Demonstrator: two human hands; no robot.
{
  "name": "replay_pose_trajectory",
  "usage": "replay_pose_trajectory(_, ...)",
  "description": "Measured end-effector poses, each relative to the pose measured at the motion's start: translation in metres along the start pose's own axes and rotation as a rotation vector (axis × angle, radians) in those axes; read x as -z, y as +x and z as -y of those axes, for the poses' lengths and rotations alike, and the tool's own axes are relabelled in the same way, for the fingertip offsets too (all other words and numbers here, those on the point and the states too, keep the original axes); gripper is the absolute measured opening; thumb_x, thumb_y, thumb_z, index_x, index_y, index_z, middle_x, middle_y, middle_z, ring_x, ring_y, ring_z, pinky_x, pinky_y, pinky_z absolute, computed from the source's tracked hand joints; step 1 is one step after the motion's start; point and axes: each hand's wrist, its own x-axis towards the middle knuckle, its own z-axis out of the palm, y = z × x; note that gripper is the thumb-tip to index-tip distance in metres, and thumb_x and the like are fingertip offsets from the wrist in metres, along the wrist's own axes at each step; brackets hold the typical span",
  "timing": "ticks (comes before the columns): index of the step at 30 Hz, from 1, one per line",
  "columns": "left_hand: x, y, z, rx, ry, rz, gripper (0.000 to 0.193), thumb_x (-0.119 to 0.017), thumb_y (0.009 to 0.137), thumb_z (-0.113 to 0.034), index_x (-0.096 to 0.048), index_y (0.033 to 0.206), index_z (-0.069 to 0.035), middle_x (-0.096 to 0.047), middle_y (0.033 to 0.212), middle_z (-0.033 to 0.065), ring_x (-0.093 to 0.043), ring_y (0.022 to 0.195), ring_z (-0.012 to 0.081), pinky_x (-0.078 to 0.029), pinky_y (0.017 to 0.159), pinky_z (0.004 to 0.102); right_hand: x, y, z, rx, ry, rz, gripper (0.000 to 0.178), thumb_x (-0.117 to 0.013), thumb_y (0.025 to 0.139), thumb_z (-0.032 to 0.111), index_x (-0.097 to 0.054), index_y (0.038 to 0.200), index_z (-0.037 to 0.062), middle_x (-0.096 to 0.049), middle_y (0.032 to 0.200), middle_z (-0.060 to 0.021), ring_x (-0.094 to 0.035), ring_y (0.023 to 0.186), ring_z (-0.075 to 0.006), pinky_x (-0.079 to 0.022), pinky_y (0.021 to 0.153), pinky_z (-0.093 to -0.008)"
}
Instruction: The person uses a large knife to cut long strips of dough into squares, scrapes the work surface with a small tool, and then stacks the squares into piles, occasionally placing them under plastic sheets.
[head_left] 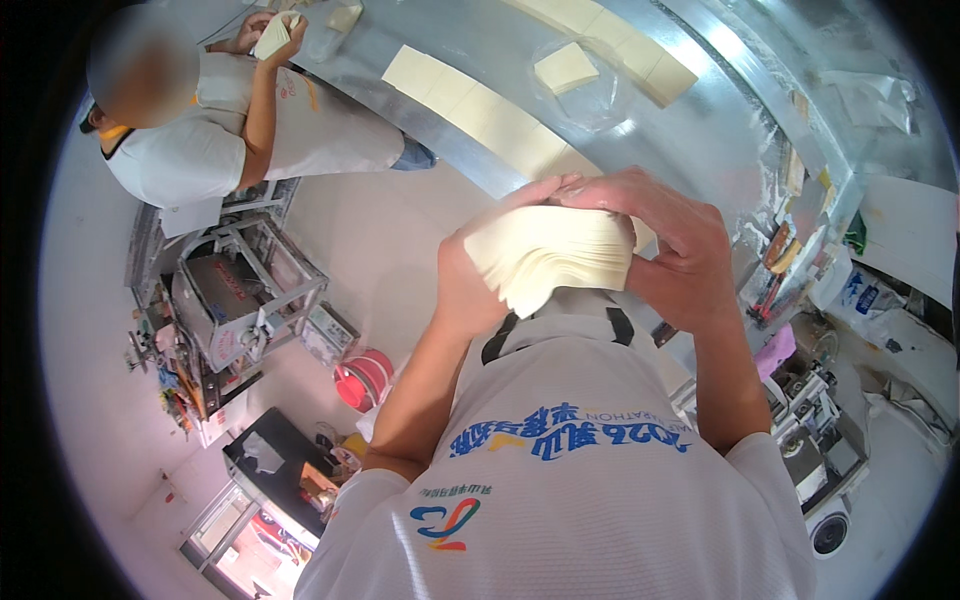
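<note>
A thick stack of pale yellow dough wrappers (pixel 550 250) is held up in front of my chest, its layers fanned and curving downward at the near edge. My left hand (pixel 468 270) is wrapped around the left side of the stack. On the other side, my right hand (pixel 685 255) grips the right end, with the fingers bent over the top edge. Just beyond my hands, a long row of square wrapper stacks (pixel 480 108) lies along the metal table's (pixel 690 130) near edge. A clear plastic bag (pixel 600 110) with a wrapper stack (pixel 566 68) on it lies farther back.
A second row of wrapper stacks (pixel 625 45) lies at the far side. At the upper left a co-worker (pixel 230 120) holds a similar stack (pixel 276 38). A metal-framed machine (pixel 235 290) and a red bucket (pixel 363 378) stand on the floor at left. Tools (pixel 780 250) lie at right.
</note>
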Motion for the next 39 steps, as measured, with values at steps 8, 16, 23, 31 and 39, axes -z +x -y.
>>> replay_pose_trajectory(8, 0.022, 0.043, 0.05, 0.193, -0.642, -0.014, 0.051, -0.081, 0.091, -0.025, -0.064, 0.132, 0.0, -0.071, 0.126, 0.013, -0.07, 0.112, 0.0213, -0.058, 0.095, 0.0351, -0.023, 0.058, 0.023, 0.053, -0.231, -0.017, 0.053, -0.081, 0.063, -0.002, -0.072, 0.115, 0.0073, -0.076, 0.107, -0.0089, -0.068, 0.095, -0.0339, -0.056, 0.086, -0.0427)
replay_pose_trajectory(16, 0.048, 0.078, 0.098, 0.538, -1.336, 0.176, 0.02, -0.07, 0.099, -0.02, -0.065, 0.111, -0.005, -0.07, 0.108, 0.0067, -0.07, 0.099, 0.0182, -0.058, 0.085, 0.0352, -0.056, 0.092, 0.022, 0.199, -0.359, -0.115, 0.059, -0.086, 0.057, -0.001, -0.07, 0.113, 0.0061, -0.074, 0.11, -0.0109, -0.064, 0.09, -0.0306, -0.053, 0.079, -0.0407)
replay_pose_trajectory(23, 0.057, 0.08, 0.084, 0.177, -0.733, 0.193, 0.016, -0.07, 0.098, -0.016, -0.067, 0.109, -0.005, -0.071, 0.104, 0.0077, -0.07, 0.094, 0.0191, -0.058, 0.082, 0.0354, -0.063, 0.1, 0.018, 0.235, -0.362, -0.152, 0.064, -0.087, 0.056, -0.005, -0.067, 0.117, 0.0031, -0.074, 0.107, -0.0093, -0.066, 0.086, -0.0314, -0.056, 0.078, -0.0383)
replay_pose_trajectory(31, 0.062, 0.066, 0.118, 0.35, -1.157, 0.258, 0.024, -0.075, 0.094, -0.014, -0.071, 0.115, -0.002, -0.076, 0.108, 0.0118, -0.075, 0.098, 0.022, -0.062, 0.09, 0.0379, -0.086, 0.097, 0.028, 0.304, -0.357, -0.037, 0.061, -0.09, 0.064, -0.001, -0.065, 0.12, 0.0039, -0.072, 0.114, -0.009, -0.068, 0.092, -0.0307, -0.056, 0.082, -0.0416)
replay_pose_trajectory(39, 0.028, 0.012, 0.113, 0.139, -1.036, 0.062, 0.055, -0.079, 0.095, -0.008, -0.056, 0.146, -0.001, -0.061, 0.146, 0.0093, -0.061, 0.13, 0.0209, -0.049, 0.112, 0.04, -0.062, 0.052, -0.01, -0.388, -0.073, 0.014, 0.051, -0.084, 0.085, 0.006, -0.066, 0.132, -0.0017, -0.07, 0.127, -0.0121, -0.066, 0.119, -0.0231, -0.049, 0.107, -0.0354)
